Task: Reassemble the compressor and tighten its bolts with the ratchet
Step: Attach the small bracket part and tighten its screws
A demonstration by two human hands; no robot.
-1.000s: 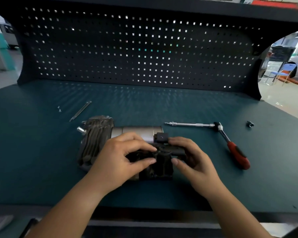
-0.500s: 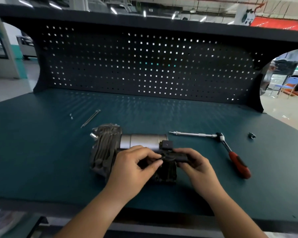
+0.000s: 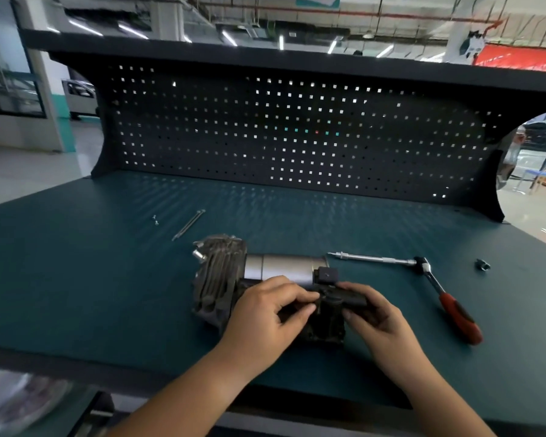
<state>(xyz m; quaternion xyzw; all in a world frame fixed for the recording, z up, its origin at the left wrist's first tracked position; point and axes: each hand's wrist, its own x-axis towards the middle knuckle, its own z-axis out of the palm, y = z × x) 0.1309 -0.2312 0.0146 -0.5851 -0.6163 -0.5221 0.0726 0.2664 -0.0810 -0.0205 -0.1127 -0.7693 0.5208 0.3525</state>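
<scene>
The compressor [image 3: 221,275] lies on its side on the green bench top, with a dark finned head at the left and a silver cylinder [image 3: 281,268] behind. My left hand [image 3: 265,313] grips the compressor's dark front block, thumb and fingers curled over its top. My right hand [image 3: 379,316] holds the block's right end, fingers wrapped on a dark flat part [image 3: 355,299]. The ratchet [image 3: 445,298], with a red handle and a long silver extension, lies to the right of the compressor, untouched.
Two long bolts [image 3: 188,224] and small screws [image 3: 154,219] lie at the back left of the bench top [image 3: 76,279]. A small dark socket [image 3: 482,265] sits at the far right. A black pegboard [image 3: 281,134] closes the back.
The camera has tilted upward, so the bench sits lower in view. Both hands stay on the compressor's front block, with the fingers shifted only slightly.
</scene>
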